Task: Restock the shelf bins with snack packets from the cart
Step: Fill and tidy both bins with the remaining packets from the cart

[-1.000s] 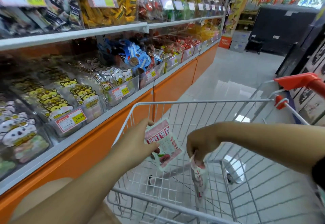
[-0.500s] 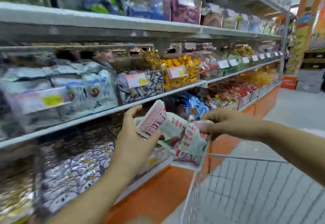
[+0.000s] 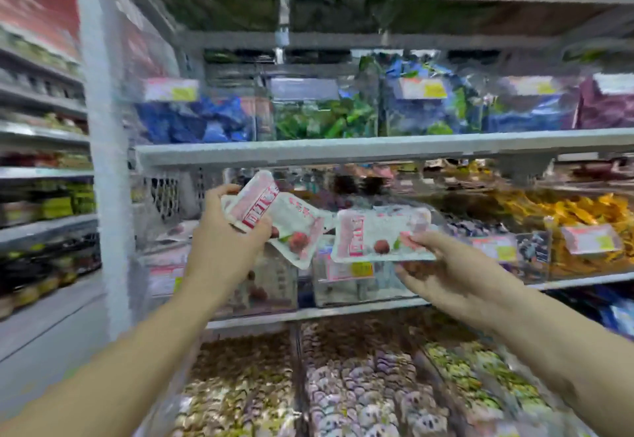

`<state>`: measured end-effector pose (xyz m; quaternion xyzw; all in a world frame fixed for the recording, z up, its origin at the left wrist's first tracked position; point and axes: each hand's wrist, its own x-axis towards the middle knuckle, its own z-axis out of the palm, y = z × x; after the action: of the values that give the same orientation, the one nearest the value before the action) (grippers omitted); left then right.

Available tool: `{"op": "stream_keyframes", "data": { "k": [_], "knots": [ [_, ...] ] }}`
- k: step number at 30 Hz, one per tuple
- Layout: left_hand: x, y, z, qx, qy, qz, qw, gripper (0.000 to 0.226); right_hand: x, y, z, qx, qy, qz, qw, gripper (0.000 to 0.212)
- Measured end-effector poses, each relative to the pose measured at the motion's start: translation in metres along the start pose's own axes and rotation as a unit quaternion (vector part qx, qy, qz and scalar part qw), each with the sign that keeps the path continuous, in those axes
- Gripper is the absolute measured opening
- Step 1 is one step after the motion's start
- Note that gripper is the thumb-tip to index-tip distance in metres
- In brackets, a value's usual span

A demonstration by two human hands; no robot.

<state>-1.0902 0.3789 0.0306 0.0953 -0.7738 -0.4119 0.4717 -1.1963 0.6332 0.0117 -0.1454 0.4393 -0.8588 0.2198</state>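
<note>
Hands hover side by side: the left hand (image 3: 226,251), at ten o'clock, curls round a white-and-pink plastic snack packet (image 3: 295,227); the right hand (image 3: 442,275), at two o'clock, pinches a matching packet (image 3: 380,234). Both packets are just before the clear plastic shelf bin (image 3: 360,289) at twelve.

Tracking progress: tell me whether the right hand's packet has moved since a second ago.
Yes. The right hand raised its packet from the cart up to the shelf bins.
</note>
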Motion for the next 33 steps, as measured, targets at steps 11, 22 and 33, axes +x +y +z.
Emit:
{"op": "stream_keyframes", "data": {
  "k": [11, 22, 33],
  "knots": [
    [0.078, -0.042, -0.065, 0.018, 0.12, -0.047, 0.991, 0.044, 0.1, 0.044, 0.143, -0.094, -0.042, -0.087, 0.991, 0.021],
    [0.083, -0.07, -0.037, 0.105, 0.108, 0.002, 0.989, 0.054, 0.121, 0.045, 0.137, -0.81, -0.137, -0.201, 0.534, 0.072],
    [0.088, -0.069, -0.042, 0.068, 0.125, 0.03, 0.989, 0.048, 0.131, 0.085, 0.142, -0.863, -0.116, -0.331, 0.363, 0.039]
  ]
}}
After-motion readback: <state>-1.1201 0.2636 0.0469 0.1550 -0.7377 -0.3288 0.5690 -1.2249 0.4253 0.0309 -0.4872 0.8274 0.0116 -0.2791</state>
